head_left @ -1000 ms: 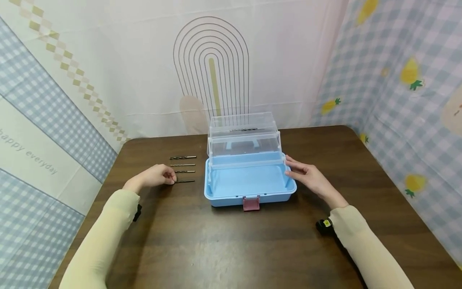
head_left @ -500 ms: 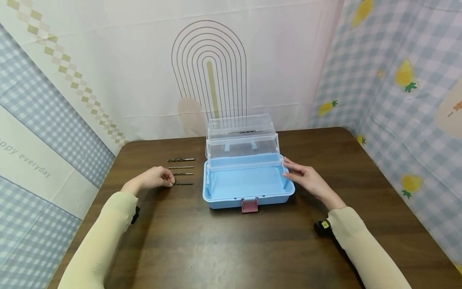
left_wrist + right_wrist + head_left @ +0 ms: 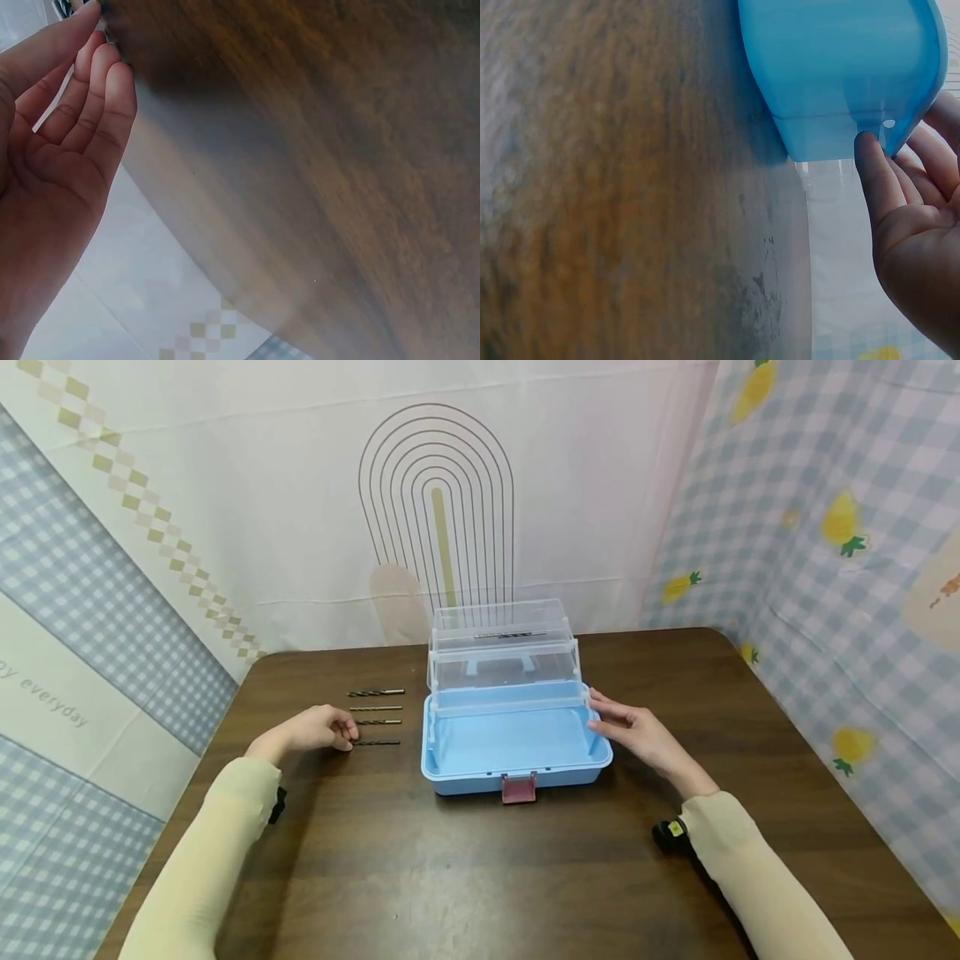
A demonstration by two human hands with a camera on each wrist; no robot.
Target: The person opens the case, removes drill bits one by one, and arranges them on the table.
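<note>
A light-blue toolbox [image 3: 517, 783] stands open on the table, its tiered clear trays [image 3: 504, 665] raised at the back. My right hand [image 3: 637, 735] rests against its right end, thumb [image 3: 871, 161] on the outer wall and the other fingers by the rim. To the left of the box, several drill bits lie in a row. My left hand [image 3: 318, 731] is at the left end of the nearest drill bit [image 3: 378, 742], fingers bent loosely and fingertips right at its tip. Behind it lie a thick bit [image 3: 377, 692] and a slimmer bit [image 3: 377, 707].
A pink latch [image 3: 519, 789] hangs on the toolbox front. Dark drill bits [image 3: 512, 635] lie in the upper clear tray. The brown wooden table [image 3: 450, 877] meets a patterned cloth [image 3: 300, 527] at the back, with checked cloth on both sides.
My left hand has slid slightly left along the nearest drill bit, so more of the bit shows. My right hand stays at the toolbox. The head view has shifted a little.
</note>
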